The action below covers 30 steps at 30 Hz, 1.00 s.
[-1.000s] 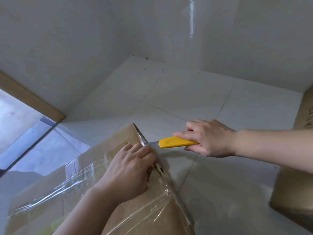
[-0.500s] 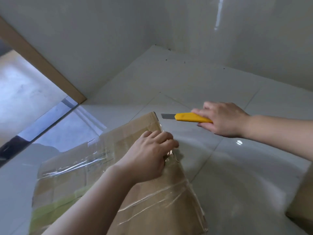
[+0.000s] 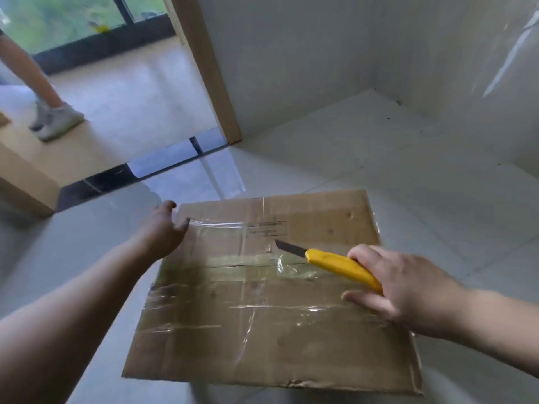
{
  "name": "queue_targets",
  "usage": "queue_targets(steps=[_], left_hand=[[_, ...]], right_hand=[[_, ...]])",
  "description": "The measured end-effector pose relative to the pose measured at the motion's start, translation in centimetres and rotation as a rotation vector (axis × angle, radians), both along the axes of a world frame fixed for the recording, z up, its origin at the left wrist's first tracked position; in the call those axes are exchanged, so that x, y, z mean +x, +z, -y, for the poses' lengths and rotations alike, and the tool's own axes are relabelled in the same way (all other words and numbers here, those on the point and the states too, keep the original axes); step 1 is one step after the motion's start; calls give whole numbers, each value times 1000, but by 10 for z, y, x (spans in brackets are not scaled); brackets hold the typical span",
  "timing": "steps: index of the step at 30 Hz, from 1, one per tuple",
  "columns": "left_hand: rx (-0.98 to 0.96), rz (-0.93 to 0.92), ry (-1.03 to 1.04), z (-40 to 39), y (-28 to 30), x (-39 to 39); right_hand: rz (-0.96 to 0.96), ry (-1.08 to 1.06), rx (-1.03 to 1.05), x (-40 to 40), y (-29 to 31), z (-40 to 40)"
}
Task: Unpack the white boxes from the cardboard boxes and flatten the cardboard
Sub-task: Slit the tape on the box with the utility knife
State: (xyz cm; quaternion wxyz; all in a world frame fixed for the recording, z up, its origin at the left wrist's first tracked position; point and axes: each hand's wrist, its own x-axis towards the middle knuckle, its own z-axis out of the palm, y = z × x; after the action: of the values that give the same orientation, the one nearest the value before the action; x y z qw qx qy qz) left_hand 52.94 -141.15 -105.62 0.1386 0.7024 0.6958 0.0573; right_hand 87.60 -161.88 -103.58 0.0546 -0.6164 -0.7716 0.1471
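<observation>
Cardboard box: lies on the pale tiled floor in front of me, its broad brown face up. Whether it is flattened or still has depth, I cannot tell from this angle. Its near edge is frayed at the lower right.
Tape: clear strips cross the face, with a greenish band across the middle. The film is wrinkled and glares, so the seams under it are hard to follow.
Printed label: a dark outlined box of text on the upper face, too blurred to read.
My left hand: at the box's far left corner, fingers loosely spread and relaxed, gripping nothing. The fingertips are at the cardboard's edge; contact is not certain.
My right hand: curled round the rear of the yellow utility knife, thumb below the handle. The hand hides the handle's end.
Blade: extended, dark, pointing up-left over the box just under the label. I cannot tell if the tip touches the cardboard.
White boxes: none visible.
Doorway: wooden frame at upper left, dark threshold strip below it.
Another person: only a bare lower leg and a pale shoe, cut off by the frame's left edge.
Second carton: brown, far left, partly out of view.
</observation>
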Motion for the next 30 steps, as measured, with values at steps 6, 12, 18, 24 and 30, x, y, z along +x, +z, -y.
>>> queue_targets(steps=[6, 12, 18, 24, 30], left_hand=[[-235, 203, -48, 2, -10, -40], [-171, 25, -210, -19, -18, -16], [-145, 144, -101, -42, -32, -9], [-91, -77, 24, -36, -23, -2], [-169, -129, -240, 11, -10, 40]], right_hand=[[219, 267, -278, -57, 6, 14], [277, 342, -360, -75, -1, 8], [360, 254, -310, -44, -2, -11], [249, -423, 136, 49, -12, -62], [-251, -459, -1, 20, -23, -22]])
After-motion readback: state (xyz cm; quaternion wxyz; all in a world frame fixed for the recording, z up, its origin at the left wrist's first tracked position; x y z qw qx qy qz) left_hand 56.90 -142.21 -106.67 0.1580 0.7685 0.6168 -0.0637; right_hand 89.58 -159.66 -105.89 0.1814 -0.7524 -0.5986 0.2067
